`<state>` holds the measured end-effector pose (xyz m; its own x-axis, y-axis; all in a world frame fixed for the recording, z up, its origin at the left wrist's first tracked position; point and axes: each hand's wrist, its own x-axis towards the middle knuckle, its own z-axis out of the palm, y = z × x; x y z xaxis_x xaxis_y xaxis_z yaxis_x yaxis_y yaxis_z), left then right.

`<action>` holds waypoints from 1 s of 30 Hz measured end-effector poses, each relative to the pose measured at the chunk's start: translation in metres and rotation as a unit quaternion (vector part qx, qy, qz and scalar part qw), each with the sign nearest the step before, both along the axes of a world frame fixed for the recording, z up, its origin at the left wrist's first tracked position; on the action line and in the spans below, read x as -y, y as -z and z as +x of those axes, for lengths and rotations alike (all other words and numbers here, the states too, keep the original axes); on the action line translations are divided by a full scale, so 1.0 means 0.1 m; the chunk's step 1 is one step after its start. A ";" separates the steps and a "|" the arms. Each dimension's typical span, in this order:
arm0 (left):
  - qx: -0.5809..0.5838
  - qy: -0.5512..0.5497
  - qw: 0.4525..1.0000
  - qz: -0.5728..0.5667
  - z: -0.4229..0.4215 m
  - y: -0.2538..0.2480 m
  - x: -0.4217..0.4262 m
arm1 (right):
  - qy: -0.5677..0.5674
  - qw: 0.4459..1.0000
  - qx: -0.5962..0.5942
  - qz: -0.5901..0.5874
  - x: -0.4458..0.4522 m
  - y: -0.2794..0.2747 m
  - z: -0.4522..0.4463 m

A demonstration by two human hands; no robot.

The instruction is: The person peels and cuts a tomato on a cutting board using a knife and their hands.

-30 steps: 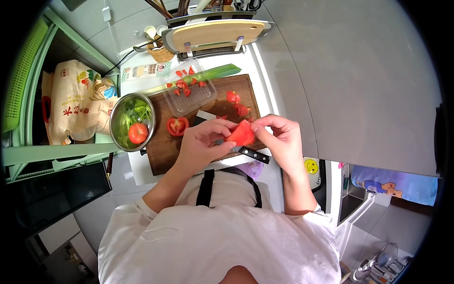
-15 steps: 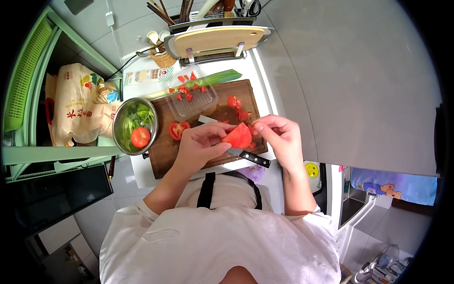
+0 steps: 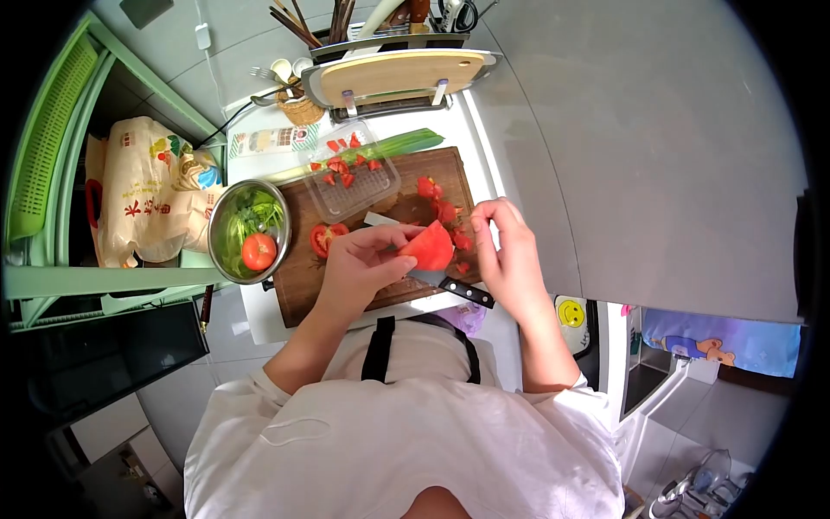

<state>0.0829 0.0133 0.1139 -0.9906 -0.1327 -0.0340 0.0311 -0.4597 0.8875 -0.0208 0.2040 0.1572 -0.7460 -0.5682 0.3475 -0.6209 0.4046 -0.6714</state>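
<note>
A peeled-looking red tomato piece (image 3: pixel 430 248) is held by my left hand (image 3: pixel 367 264) above the cutting board's near edge. My right hand (image 3: pixel 510 259) is just right of it, apart from the piece, with thumb and index finger close together; anything between them is too small to tell. Under the tomato piece lies a knife (image 3: pixel 467 291), its black handle pointing right. On the wooden board (image 3: pixel 298 294) are a cut tomato half (image 3: pixel 325 239) and red skins and scraps (image 3: pixel 445 211). Tomato chunks (image 3: pixel 339 166) sit in a clear plastic tray (image 3: pixel 372 186).
Left of the board, a steel bowl (image 3: pixel 217 259) holds greens and a whole tomato (image 3: pixel 258 252). A green onion (image 3: pixel 406 143) lies behind the tray. Farther back stand a utensil basket (image 3: pixel 301 111) and a rack with a light board (image 3: pixel 393 73).
My right hand has pulled away from the tomato piece to the right and slightly up. My left hand has shifted slightly left with the piece still held.
</note>
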 end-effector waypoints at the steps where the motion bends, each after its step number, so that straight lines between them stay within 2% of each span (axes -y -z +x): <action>1: -0.010 -0.001 1.000 0.001 0.00 0.00 0.00 | -0.003 0.998 0.057 -0.035 0.00 -0.05 0.03; 3: -0.020 -0.003 1.000 0.004 0.00 -0.01 -0.01 | -0.022 0.981 0.171 -0.093 0.00 -0.06 0.06; 6: -0.014 -0.010 1.000 0.010 0.00 0.00 -0.03 | -0.023 0.978 0.176 -0.108 0.02 -0.07 0.08; 8: 0.001 -0.021 1.000 0.016 0.00 -0.01 -0.04 | 0.048 0.979 0.179 -0.088 0.02 -0.05 0.03; 9: 0.022 -0.027 0.997 0.073 0.00 0.01 -0.04 | 0.083 0.977 0.180 -0.079 0.02 -0.02 -0.02; 11: 0.065 -0.037 0.980 0.186 -0.03 0.06 -0.03 | 0.094 0.986 0.122 0.065 -0.02 0.31 -0.26; 12: 0.084 -0.037 0.975 0.200 -0.05 0.07 -0.01 | 0.099 0.982 0.090 0.136 -0.05 0.55 -0.37; 15: 0.133 -0.038 0.957 0.256 -0.09 0.08 0.04 | 0.043 0.977 -0.051 0.204 -0.10 1.44 -0.58; 18: 0.168 -0.036 0.933 0.316 -0.09 0.09 0.06 | 0.075 0.959 -0.115 0.247 -0.01 1.65 -0.47; 19: 0.175 -0.037 0.930 0.321 -0.09 0.08 0.06 | 0.080 0.947 -0.069 0.304 0.03 1.57 -0.44; 22: 0.181 -0.035 0.922 0.341 -0.08 0.07 0.06 | 0.088 0.930 -0.145 0.327 0.07 1.78 -0.47; 25: 0.182 -0.023 0.915 0.358 -0.08 0.12 0.10 | 0.091 0.937 -0.079 0.327 0.08 1.78 -0.44; 28: 0.187 -0.027 0.910 0.368 -0.07 0.16 0.13 | 0.098 0.943 -0.065 0.311 0.05 1.87 -0.47; 29: 0.189 -0.032 0.909 0.371 -0.06 0.16 0.13 | 0.098 0.955 -0.107 0.260 0.04 1.93 -0.48; 30: 0.190 -0.034 0.906 0.378 -0.06 0.18 0.13 | 0.094 0.950 -0.075 0.287 0.05 1.87 -0.46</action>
<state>0.0771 0.0002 0.0962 -0.8786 0.0109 -0.4774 -0.1603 -0.9485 0.2732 -0.0664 0.1992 -0.0294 -0.8194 -0.5581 0.1304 -0.5729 0.7905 -0.2167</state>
